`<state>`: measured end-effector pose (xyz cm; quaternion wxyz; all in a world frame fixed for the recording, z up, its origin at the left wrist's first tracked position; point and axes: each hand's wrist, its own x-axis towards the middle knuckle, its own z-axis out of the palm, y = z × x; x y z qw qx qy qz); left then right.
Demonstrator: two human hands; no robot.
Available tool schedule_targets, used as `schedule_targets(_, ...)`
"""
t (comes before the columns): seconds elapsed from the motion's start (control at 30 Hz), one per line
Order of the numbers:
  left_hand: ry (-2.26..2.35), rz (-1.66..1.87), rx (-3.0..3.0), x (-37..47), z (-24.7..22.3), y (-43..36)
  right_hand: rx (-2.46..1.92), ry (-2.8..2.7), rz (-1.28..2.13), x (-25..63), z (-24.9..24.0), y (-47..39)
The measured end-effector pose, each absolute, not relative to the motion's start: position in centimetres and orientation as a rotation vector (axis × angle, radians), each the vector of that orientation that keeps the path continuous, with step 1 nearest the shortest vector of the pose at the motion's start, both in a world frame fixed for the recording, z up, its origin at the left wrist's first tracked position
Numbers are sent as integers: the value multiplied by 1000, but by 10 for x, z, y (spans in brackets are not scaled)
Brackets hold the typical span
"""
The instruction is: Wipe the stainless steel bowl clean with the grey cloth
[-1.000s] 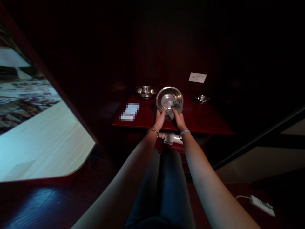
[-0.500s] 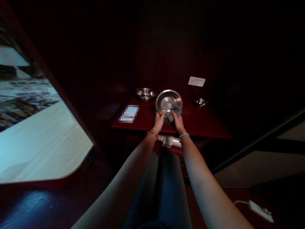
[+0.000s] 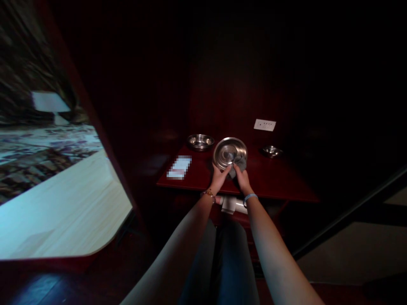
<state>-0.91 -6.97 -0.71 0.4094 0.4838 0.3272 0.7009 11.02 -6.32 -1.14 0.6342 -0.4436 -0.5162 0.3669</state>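
Both hands hold a shiny metal bowl (image 3: 228, 151) up over the dark red desk (image 3: 203, 180), its inside tilted toward me. My left hand (image 3: 219, 177) grips the lower left of the rim, thumb on the inside and fingers hidden behind. A grey cloth (image 3: 241, 165) is bunched in my right hand (image 3: 242, 178), which presses it on the bowl's lower right rim. Behind and to the left, a second metal bowl (image 3: 200, 142) sits upright on the desk. Toward the back right stands a smaller metal bowl (image 3: 272, 151).
A blurred-out white rectangle (image 3: 179, 167) lies at the desk's left. A white socket plate (image 3: 265, 125) is on the back wall. Below the desktop, white rolled objects (image 3: 233, 205) show on a shelf. To the left are a pale wooden tabletop (image 3: 70, 212) and a lamp (image 3: 51, 102).
My view has shifted, so the scene sits lower and slightly right. My left thumb has moved rightward over the bowl's inside, closer to the cloth. Both hands keep their hold.
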Motion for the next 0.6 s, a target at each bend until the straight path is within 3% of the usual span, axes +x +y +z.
schedule_targets(0.17,954,1694,1174,-11,-12,-68,-987,-1171,835,108,-14,-62)
schedule_targets(0.6,757,1773,1188,-16,-9,-65,-976,-1181,834,104,-15,-62)
